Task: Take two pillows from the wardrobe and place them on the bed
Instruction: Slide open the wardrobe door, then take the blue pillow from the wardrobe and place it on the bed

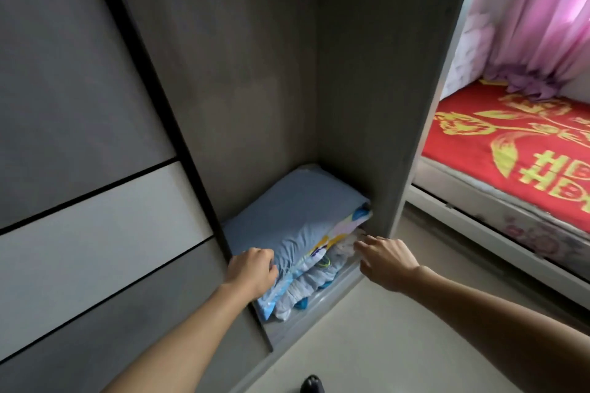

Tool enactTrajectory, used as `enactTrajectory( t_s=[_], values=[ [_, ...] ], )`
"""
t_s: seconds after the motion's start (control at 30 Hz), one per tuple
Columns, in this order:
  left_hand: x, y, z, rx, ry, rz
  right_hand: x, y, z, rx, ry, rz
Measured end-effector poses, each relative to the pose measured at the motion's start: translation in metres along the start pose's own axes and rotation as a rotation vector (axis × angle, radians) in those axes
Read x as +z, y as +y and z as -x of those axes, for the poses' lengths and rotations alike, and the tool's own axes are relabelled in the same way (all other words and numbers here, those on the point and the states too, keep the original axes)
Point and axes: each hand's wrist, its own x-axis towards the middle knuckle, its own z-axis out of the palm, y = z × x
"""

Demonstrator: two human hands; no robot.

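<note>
Two pillows lie stacked on the floor of the open grey wardrobe point(367, 73). The top pillow point(293, 214) is plain blue with a colourful patterned edge. Under it a second, paler pillow point(314, 277) shows only its crumpled front edge. My left hand point(252, 271) grips the near left edge of the top pillow, fingers curled around it. My right hand point(386, 260) reaches to the right front corner of the stack, fingertips touching the fabric between the two pillows; whether it grips is unclear. The bed point(510, 137) with a red and gold cover lies to the right.
A grey sliding wardrobe door point(79, 137) with a pale band covers the left side. A pink curtain point(536, 16) hangs behind the bed. Beige floor point(399, 344) lies between wardrobe and bed. A dark shoe tip point(311, 384) shows at the bottom edge.
</note>
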Motion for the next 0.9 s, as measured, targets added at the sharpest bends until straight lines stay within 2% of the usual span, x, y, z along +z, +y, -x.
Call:
enactTrajectory(
  t_s=[0.3, 0.5, 0.73, 0.9],
  values=[
    [0.055, 0.019, -0.163, -0.062, -0.189, 0.138, 0.026, 0.090, -0.132, 0.109, -0.076, -0.010],
    [0.080, 0.014, -0.223, -0.148, -0.320, 0.197, 0.058, 0.120, -0.194, 0.097, -0.176, -0.036],
    [0.117, -0.005, -0.270, -0.333, -0.395, 0.213, 0.115, 0.154, -0.300, -0.053, -0.315, -0.046],
    [0.164, -0.006, -0.299, -0.488, -0.369, 0.242, 0.182, 0.166, -0.380, -0.236, -0.402, 0.013]
  ],
)
